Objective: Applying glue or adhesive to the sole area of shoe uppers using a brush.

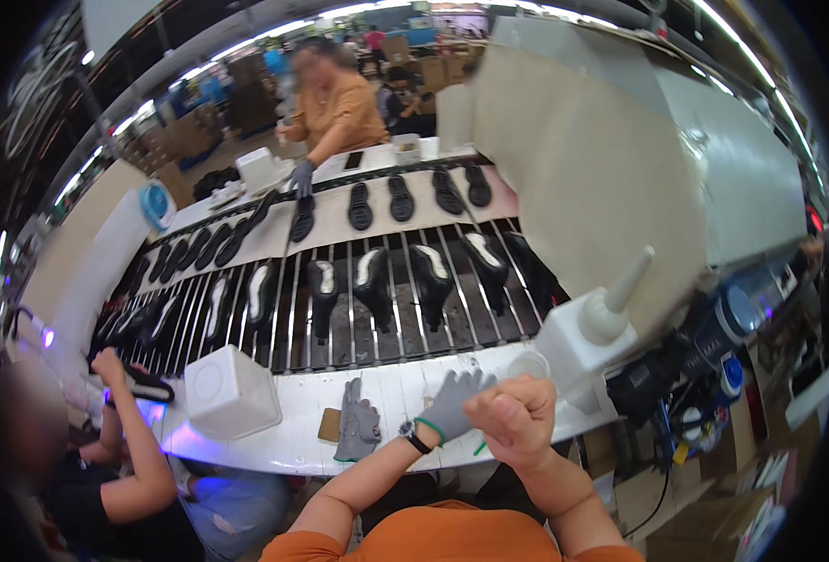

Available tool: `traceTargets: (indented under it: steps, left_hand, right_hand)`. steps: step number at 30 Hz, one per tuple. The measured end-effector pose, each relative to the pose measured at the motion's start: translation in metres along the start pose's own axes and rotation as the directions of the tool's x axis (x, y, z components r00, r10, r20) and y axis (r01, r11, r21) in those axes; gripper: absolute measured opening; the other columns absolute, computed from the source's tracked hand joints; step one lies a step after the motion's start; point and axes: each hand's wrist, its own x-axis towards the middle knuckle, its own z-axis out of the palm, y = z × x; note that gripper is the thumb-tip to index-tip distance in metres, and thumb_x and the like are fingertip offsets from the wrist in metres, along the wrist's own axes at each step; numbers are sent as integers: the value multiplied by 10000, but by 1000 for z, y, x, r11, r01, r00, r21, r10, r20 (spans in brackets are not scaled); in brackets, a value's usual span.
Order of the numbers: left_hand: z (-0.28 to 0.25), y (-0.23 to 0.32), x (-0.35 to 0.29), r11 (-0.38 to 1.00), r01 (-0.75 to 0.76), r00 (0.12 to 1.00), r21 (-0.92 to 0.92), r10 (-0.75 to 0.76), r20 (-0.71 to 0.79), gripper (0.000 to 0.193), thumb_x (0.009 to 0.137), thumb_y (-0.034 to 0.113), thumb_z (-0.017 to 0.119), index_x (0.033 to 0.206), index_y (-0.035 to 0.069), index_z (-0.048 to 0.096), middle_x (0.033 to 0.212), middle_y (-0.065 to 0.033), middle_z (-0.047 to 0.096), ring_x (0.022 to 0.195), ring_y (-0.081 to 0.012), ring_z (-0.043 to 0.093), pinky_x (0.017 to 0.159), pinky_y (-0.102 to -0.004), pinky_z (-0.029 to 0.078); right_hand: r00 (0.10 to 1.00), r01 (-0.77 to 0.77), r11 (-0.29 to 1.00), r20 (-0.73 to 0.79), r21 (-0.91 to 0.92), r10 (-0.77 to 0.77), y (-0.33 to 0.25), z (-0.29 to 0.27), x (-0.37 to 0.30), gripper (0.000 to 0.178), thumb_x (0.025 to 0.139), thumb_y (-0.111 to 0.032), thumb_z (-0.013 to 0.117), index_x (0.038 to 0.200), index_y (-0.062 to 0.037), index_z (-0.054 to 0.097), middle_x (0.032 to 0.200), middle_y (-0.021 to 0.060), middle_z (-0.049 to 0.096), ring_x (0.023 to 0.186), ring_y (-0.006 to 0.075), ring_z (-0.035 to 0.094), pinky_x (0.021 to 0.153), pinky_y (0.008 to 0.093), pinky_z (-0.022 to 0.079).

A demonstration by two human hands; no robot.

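My left hand (454, 405) wears a grey knit glove with a green cuff, its fingers stretched out over the white ledge. A watch and a dark band circle that wrist. Right beside it, my bare right hand (515, 421) is raised with the fingers curled in; whether anything is inside them is hidden. A short green strip (480, 449) shows between the two hands, and I cannot tell what it belongs to. Another grey glove (359, 423) lies flat on the ledge to the left, partly over a small brown pad (330, 424).
Beyond the ledge (302, 450), black shoe uppers (372, 281) lie on a rod conveyor (339, 351), with black soles (401, 199) on a belt behind. A white container (232, 391) and a white spouted bottle (587, 328) flank me. Co-workers are at left and across.
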Motion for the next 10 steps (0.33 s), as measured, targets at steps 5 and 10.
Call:
traceTargets:
  steps: [5,10]
  left_hand:
    - [-93,64,84,998,-6,950,70,-16,312,688,854,443,622,1365,16,451,1247,-216,568,1164,-348,539,977,-560,363]
    - [-107,52,91,999,-36,987,-27,40,158,706,808,425,691,1381,93,446,1211,-190,586,1089,-311,573,974,-446,385]
  right_hand:
    - [969,-245,957,-47,-154,241,94,16,-8,397,945,-245,618,680,26,501,573,-4,359,586,72,326,500,307,307]
    - [993,-100,995,56,-24,101,53,36,1,470,959,-195,602,615,-10,341,557,-29,285,563,50,284,495,274,275]
